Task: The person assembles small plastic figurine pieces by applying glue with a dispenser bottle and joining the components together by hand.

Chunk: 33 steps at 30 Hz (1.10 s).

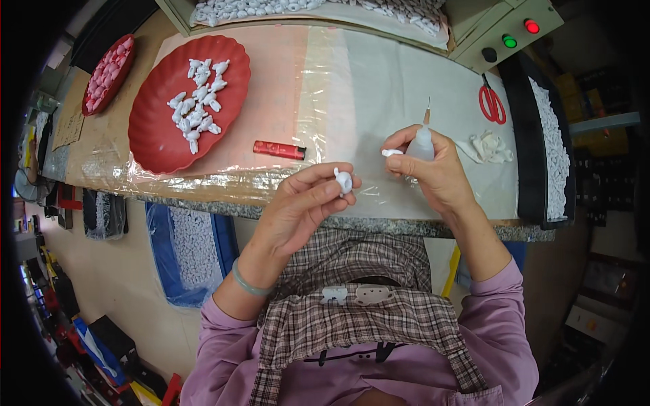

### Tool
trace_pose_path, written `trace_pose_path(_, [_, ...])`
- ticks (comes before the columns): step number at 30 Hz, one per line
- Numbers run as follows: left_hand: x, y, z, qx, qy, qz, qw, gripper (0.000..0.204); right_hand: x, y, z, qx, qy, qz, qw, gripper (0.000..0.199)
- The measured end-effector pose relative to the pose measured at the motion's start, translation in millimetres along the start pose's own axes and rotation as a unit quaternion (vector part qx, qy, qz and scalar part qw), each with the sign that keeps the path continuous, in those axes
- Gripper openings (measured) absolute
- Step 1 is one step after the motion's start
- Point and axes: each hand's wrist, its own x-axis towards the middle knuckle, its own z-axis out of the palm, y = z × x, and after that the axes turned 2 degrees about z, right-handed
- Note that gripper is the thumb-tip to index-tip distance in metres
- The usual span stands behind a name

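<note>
My left hand (301, 203) pinches a small white figurine (343, 181) between thumb and fingertips above the table's front edge. My right hand (433, 169) grips a small translucent squeeze bottle (421, 143) with a thin needle tip pointing up, and a tiny white piece (392, 153) sits at its fingertips. The two hands are a short distance apart. A large red scalloped plate (152, 128) at the left carries several white figurines (198, 101).
A red lighter (279, 149) lies on the plastic-covered table (352, 81). Red scissors (492, 103) and a crumpled white cloth (489, 147) lie at the right. A black tray (531, 155) of white pieces stands far right, a red dish (108, 73) far left, a blue bin (189, 247) below.
</note>
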Motion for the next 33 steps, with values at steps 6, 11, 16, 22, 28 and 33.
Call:
trace_pose_path(6, [-2,-11,11,0.018,0.010,0.002,1.000,0.030,-30,11,11,0.051,0.026,0.008,0.998,0.016])
trace_pose_path(11, [-5,-15,15,0.049,0.014,0.000,0.999,0.030,-45,11,14,-0.006,0.028,-0.036,0.999,0.013])
trace_pose_path(16, [-7,-19,15,0.111,0.023,0.027,0.993,0.029,-55,14,25,-0.103,0.046,-0.103,0.988,0.013])
trace_pose_path(22, [-8,-21,18,0.177,0.017,0.059,0.982,0.028,-56,18,24,-0.183,0.052,-0.137,0.972,0.013])
trace_pose_path(28, [-9,-26,18,0.249,0.011,0.091,0.964,0.027,-56,26,24,-0.158,0.048,-0.095,0.982,0.011])
trace_pose_path(33, [-10,-28,21,0.286,0.006,0.131,0.949,0.027,-57,30,30,-0.099,0.055,-0.081,0.990,0.011])
